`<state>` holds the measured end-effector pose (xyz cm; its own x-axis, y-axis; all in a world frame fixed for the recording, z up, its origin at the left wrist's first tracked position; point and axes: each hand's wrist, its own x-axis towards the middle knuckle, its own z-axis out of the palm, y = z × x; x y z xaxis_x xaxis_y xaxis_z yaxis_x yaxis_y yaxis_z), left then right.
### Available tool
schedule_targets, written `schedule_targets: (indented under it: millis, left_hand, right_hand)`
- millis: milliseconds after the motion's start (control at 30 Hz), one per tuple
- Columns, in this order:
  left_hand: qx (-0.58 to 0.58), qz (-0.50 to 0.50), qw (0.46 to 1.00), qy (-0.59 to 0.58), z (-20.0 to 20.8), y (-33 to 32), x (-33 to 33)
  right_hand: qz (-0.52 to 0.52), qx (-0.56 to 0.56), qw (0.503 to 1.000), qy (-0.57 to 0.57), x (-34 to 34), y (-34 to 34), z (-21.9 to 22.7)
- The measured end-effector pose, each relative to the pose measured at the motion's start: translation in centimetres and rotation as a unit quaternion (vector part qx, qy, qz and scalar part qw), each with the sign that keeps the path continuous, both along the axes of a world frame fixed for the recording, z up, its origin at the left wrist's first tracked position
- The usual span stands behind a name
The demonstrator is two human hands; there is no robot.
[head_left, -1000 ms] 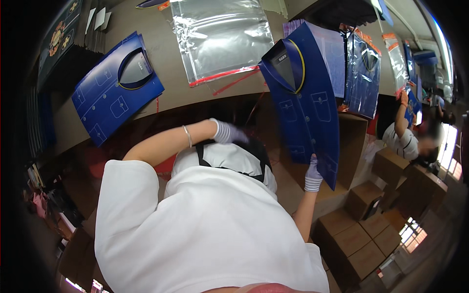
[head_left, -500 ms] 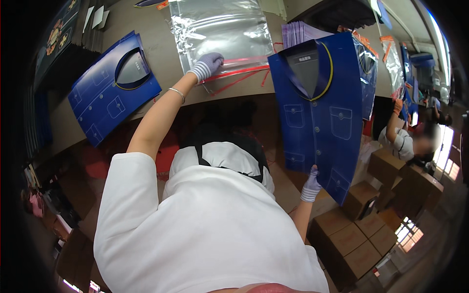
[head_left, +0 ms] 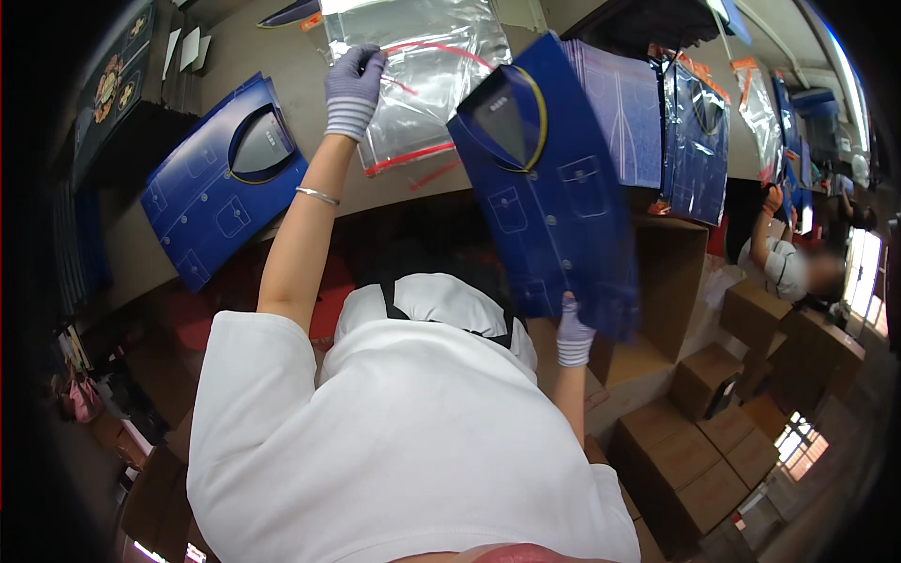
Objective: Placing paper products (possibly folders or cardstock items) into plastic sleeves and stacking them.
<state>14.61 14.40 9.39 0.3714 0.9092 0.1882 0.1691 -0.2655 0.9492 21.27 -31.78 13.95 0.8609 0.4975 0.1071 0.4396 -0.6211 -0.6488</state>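
Note:
My left hand (head_left: 355,89), in a grey-purple glove with a striped cuff, pinches the red-striped edge of a clear plastic bag (head_left: 413,122). The bag lies on a pile of such bags on the table, and its edge is lifted and peeled back. In my right hand (head_left: 573,333), gloved alike, is the lower edge of a blue shirt-shaped cardboard folder (head_left: 554,202) with a collar cutout, yellow trim and printed pockets. The thumb lies on its front; the other fingers are hidden behind it. The folder's upper left corner overlaps the bags' right side.
Similar blue folders (head_left: 221,183) lie stacked at the left of the table (head_left: 404,192). Bagged blue folders (head_left: 694,141) and a stack of purplish-blue sheets (head_left: 615,113) are at the right. Cardboard boxes (head_left: 690,469) stand on the floor, lower right. Another person (head_left: 774,263) works farther right.
My left hand has moved away from me and slightly left, drawing the bag's edge up and back. My right hand has brought the folder leftward, closer to the bags and more tilted.

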Motion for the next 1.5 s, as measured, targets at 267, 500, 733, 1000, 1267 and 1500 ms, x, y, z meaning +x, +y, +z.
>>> schedule_targets:
  millis: [267, 500, 733, 1000, 1267, 1500]
  left_hand:
    - [0.09, -0.109, 0.985, 0.1, -0.6, -3.7, -1.6]
    - [0.165, -0.211, 0.958, 0.104, -0.8, -4.5, -2.0]
    - [0.182, -0.078, 0.957, 0.214, -3.5, -5.0, -5.1]
    - [0.096, -0.003, 0.979, 0.182, -2.9, -5.8, -6.6]
    - [0.114, -0.028, 0.989, 0.095, -0.5, -5.9, -6.9]
    - [0.076, -0.003, 0.991, 0.11, -2.6, -6.0, -7.4]
  right_hand:
    - [-0.156, 0.264, 0.839, 0.45, 6.7, -5.3, 8.1]
    - [-0.131, 0.209, 0.837, 0.489, 5.0, 0.7, 4.8]
    - [-0.099, 0.276, 0.83, 0.474, 4.6, 1.3, 1.3]
    - [-0.111, 0.276, 0.838, 0.457, 4.6, 0.1, -0.8]
    - [-0.125, 0.298, 0.818, 0.476, 3.0, 0.8, 0.5]
    - [-0.194, 0.382, 0.75, 0.504, 0.6, 3.6, -0.3]
